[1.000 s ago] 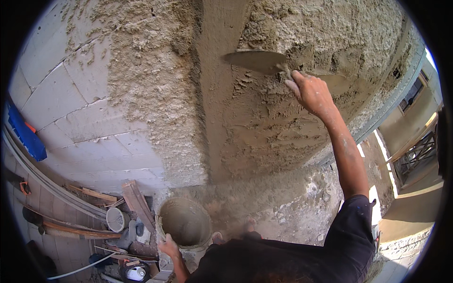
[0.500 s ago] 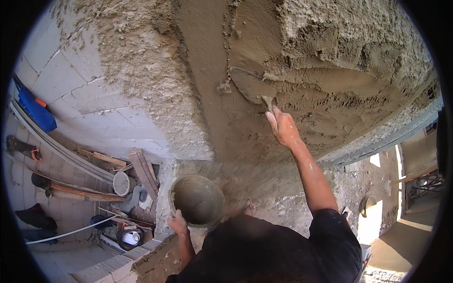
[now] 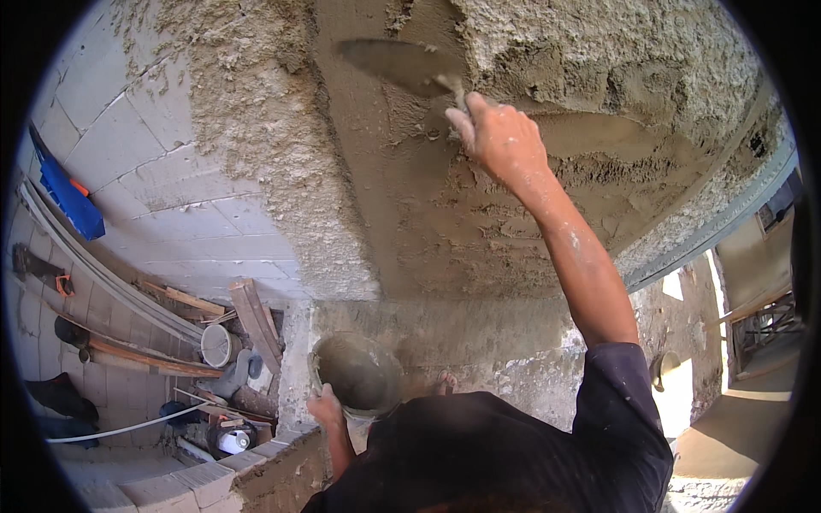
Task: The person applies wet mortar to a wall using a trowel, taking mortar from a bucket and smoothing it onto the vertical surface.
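Observation:
My right hand [image 3: 500, 137] is raised against the wall and grips the handle of a trowel [image 3: 402, 64]. The trowel's pointed blade lies flat on the wet grey-brown plaster [image 3: 479, 214], pointing left. Smooth plaster runs in a broad band under the blade; rough, lumpy plaster [image 3: 256, 111] lies to its left and above. My left hand [image 3: 325, 409] holds the rim of a round mortar pan [image 3: 357, 372] low down, close to my body. The pan is coated with grey mortar inside.
Bare white blocks [image 3: 145, 162] form the wall's left part. Below left lie wooden planks [image 3: 252, 316], a white bucket [image 3: 218, 344], a blue tool [image 3: 68, 197], a long straightedge [image 3: 103, 274] and a hose. A metal rail [image 3: 727, 222] runs along the right.
My right hand has swept the trowel from the right, down across the plaster, then up and left to the top of the smooth band. The pan stays in my left hand.

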`<action>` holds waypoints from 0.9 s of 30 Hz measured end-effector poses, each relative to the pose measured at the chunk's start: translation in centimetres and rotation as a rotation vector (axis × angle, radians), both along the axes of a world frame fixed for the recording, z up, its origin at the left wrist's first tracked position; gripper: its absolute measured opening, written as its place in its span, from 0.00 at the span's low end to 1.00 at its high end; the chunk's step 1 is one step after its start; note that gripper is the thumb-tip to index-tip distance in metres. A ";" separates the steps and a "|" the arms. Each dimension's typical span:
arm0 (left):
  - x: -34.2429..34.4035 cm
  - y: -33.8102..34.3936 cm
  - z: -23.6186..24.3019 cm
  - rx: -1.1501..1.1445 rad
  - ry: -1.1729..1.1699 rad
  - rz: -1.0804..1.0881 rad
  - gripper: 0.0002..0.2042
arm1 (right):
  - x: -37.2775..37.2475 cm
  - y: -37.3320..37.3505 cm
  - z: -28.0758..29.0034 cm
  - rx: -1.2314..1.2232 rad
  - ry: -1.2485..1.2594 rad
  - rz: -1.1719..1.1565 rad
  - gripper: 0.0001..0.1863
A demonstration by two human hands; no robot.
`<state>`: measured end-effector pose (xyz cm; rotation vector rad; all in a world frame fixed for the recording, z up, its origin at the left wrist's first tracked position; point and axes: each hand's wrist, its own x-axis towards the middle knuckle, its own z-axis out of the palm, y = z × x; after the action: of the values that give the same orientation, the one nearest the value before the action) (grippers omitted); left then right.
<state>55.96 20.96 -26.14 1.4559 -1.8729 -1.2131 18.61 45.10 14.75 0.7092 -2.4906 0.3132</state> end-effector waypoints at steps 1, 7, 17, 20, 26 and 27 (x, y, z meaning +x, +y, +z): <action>0.2 -0.2 -0.5 -0.012 0.097 -0.009 0.08 | 0.0 0.2 1.8 -0.110 0.085 -0.018 0.23; 2.1 -0.9 -0.7 0.148 0.159 -0.018 0.08 | -1.1 5.8 -3.2 -0.394 -0.504 0.103 0.25; 2.7 -4.4 2.2 0.076 0.089 -0.239 0.08 | 0.2 12.8 -12.0 0.106 -0.298 -0.146 0.25; 1.2 -4.4 3.1 0.018 0.079 -0.373 0.09 | 5.7 16.5 -15.9 0.143 -0.296 -0.437 0.25; -1.4 -4.7 5.7 -0.282 0.020 -0.752 0.10 | 27.0 9.4 -28.5 -0.282 -0.834 -0.112 0.20; -2.0 -4.5 6.8 -0.243 0.029 -0.827 0.10 | 29.8 8.2 -30.0 -0.074 -1.026 -0.001 0.20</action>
<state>53.92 16.50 -19.38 0.5133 -2.5932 -1.2453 48.39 53.34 -15.21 0.5922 -3.3891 0.9577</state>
